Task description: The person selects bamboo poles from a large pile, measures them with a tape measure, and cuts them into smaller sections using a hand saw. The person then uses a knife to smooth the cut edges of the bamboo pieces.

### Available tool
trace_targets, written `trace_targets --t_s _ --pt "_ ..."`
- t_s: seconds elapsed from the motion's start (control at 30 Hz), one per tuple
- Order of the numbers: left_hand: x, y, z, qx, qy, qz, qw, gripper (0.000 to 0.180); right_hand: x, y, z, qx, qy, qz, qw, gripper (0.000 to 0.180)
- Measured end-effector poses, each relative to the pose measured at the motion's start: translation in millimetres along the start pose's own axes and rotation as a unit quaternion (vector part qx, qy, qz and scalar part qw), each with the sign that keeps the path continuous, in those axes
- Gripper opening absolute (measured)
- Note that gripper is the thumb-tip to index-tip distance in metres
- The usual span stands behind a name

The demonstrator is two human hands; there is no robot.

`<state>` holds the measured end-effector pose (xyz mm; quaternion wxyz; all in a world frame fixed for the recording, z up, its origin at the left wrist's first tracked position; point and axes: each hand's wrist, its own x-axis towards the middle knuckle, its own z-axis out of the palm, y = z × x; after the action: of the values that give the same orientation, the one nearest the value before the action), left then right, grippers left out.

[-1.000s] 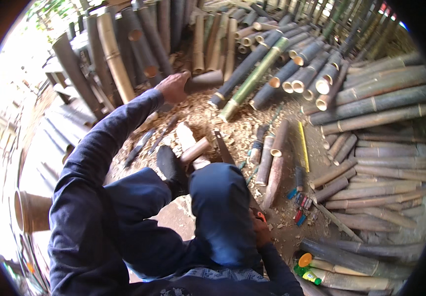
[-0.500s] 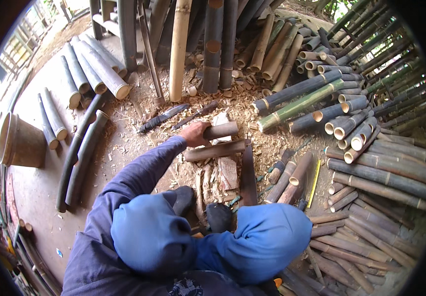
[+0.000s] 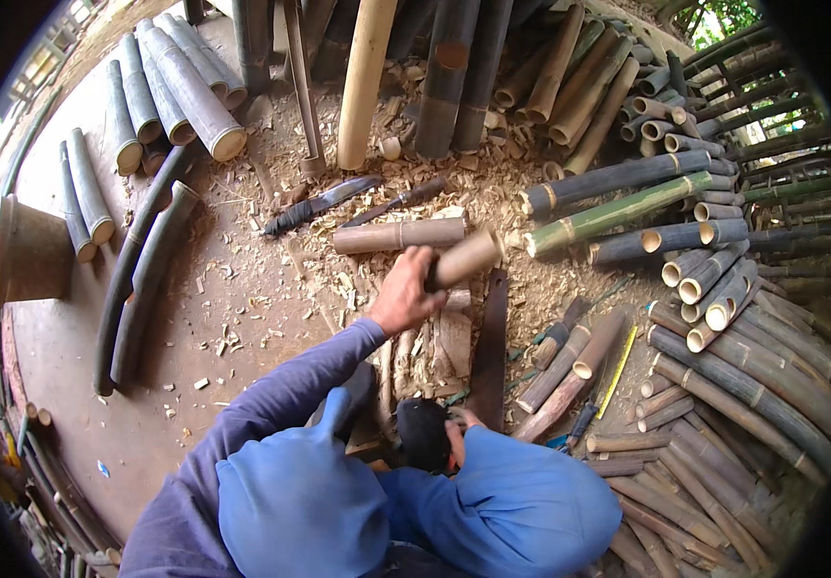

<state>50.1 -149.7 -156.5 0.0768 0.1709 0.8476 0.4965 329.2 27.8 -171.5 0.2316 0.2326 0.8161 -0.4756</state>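
Note:
My left hand (image 3: 408,291) is closed around a short cut bamboo piece (image 3: 469,259), held tilted above the chip-covered ground. Just beyond it another short bamboo piece (image 3: 401,235) lies crosswise, apart from my fingers. My right hand (image 3: 462,435) shows only in part beside my dark-covered foot (image 3: 423,433); my blue-clad knee hides the rest, and its grip cannot be made out. Below the held bamboo is a wooden block (image 3: 451,344), with a long flat brown blade (image 3: 489,352) to its right.
A knife with a wrapped handle (image 3: 319,204) and a second knife (image 3: 396,204) lie farther off. Dark bamboo poles (image 3: 151,279) and a bucket (image 3: 32,252) are at left. Cut bamboo is stacked at right (image 3: 714,279), near a yellow strip (image 3: 617,371).
One bamboo piece now lies farther away, and my left hand has come nearer, gripping and raising the other. My right hand has appeared beside my foot. The view has shifted.

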Motion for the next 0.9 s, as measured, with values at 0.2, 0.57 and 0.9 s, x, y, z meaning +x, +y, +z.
trace_targets --t_s 0.2,0.57,0.9 --pt "-13.3 11.7 -12.7 -0.569 0.048 -0.299 0.764 0.038 -4.1 7.7 4.6 0.017 0.007 0.009 1.000 0.038" --pt "-25.8 -1.8 23.4 -0.104 -0.003 -0.019 0.994 0.048 -5.4 18.1 10.4 0.020 0.004 0.001 1.000 0.035" --pt "42.7 -37.4 -28.0 0.251 0.005 -0.030 0.967 0.058 1.0 12.6 13.1 -0.009 -0.017 -0.013 1.000 0.032"
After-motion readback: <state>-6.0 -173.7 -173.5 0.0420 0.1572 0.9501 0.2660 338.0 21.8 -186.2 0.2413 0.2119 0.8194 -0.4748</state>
